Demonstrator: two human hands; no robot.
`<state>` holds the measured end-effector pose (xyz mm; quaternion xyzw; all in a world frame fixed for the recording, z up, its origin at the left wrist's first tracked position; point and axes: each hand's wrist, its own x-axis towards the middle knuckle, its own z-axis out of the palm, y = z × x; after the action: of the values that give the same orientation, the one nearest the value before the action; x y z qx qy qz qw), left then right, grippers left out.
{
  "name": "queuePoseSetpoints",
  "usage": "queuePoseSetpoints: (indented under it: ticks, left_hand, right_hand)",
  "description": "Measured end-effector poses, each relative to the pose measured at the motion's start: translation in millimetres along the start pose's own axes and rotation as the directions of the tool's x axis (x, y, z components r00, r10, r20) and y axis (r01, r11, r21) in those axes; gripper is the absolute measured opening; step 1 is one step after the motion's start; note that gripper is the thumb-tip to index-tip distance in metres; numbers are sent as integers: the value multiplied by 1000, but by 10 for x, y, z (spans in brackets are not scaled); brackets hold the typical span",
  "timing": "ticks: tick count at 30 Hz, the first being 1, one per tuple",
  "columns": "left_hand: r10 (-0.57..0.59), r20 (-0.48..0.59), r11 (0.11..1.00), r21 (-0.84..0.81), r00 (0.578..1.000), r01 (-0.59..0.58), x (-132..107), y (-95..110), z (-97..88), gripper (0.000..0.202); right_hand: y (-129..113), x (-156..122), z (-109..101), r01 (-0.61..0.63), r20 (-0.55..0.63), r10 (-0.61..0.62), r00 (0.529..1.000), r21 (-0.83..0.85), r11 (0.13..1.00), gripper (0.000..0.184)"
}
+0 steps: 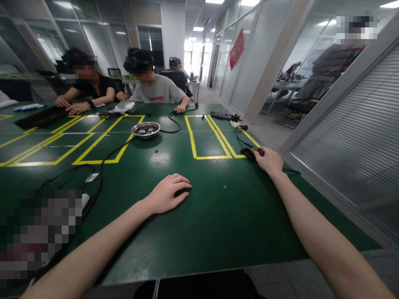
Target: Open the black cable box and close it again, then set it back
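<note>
On the table (212, 232), the left hand (170, 194) is lying unladen, fingers apart, while the right hand (270, 161) is gripping a dark item (261, 152), handling under way, completion not showing.

Has the left hand (171, 193) at the near middle of the table (212, 232), the right hand (270, 160) farther out by the right edge, at a small object (248, 154). Shows a bowl (146, 136) beyond and left of the left hand, with small parts (146, 131) in it; taped outlines (213, 158) across the far half; a blurred object (46, 232) at near left; two people, one (165, 89) right of the other (102, 89), along the far side.
</note>
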<state>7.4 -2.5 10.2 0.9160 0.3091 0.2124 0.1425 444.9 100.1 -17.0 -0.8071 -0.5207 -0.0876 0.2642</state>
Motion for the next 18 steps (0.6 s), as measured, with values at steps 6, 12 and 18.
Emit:
queuePoseSetpoints:
  ticks: [6,12,18]
  left_hand:
    - [-6,-2,1000,-7,1000,6,-4,1,-1,23]
    - [-10,-10,1000,-16,1000,10,-4,8,-1,25]
    - [13,-201,1000,-3,979,-14,-14,61,-33,44]
  right_hand:
    - [-247,-118,-42,92,86,-92,992,3,996,46]
    - [-805,-578,-88,288,180,-335,925,242,926,40]
    - [-1323,-1305,-284,594,139,-868,476,677,434,42]
